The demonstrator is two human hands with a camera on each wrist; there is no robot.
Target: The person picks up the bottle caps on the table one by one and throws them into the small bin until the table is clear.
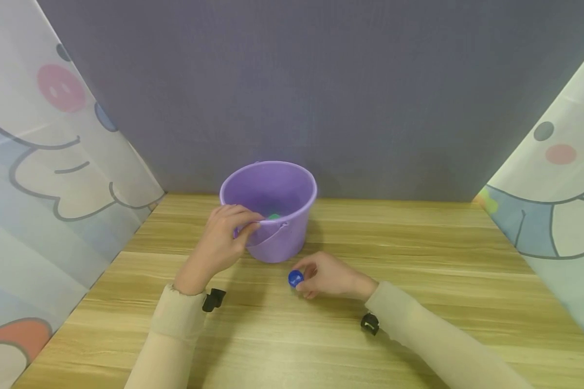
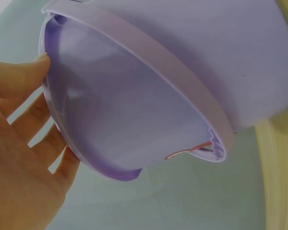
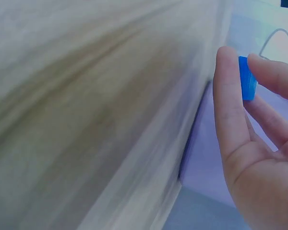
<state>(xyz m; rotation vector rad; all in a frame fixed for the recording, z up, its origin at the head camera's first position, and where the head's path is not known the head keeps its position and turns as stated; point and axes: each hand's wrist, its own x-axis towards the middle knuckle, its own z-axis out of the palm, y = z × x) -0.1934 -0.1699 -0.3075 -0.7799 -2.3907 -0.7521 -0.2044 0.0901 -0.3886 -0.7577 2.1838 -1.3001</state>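
Observation:
A purple bucket (image 1: 299,229) stands upright on the wooden table, its thin handle hanging down the near side. My left hand (image 1: 224,235) grips the bucket's near-left rim between thumb and fingers. In the left wrist view, the thumb and fingertips of the left hand (image 2: 26,158) meet the bucket's edge (image 2: 62,124). Just in front of the bucket, my right hand (image 1: 328,275) pinches a small round blue bottle cap (image 1: 295,278) between thumb and fingers. In the right wrist view, the blue cap (image 3: 247,79) is edge-on. Inside the bucket shows a bit of something green (image 1: 273,216), mostly hidden.
The wooden table (image 1: 418,259) runs back to a grey panel (image 1: 345,97). Printed cartoon curtains (image 1: 78,162) hang at both sides. Small black devices (image 1: 214,300) sit at both wrists.

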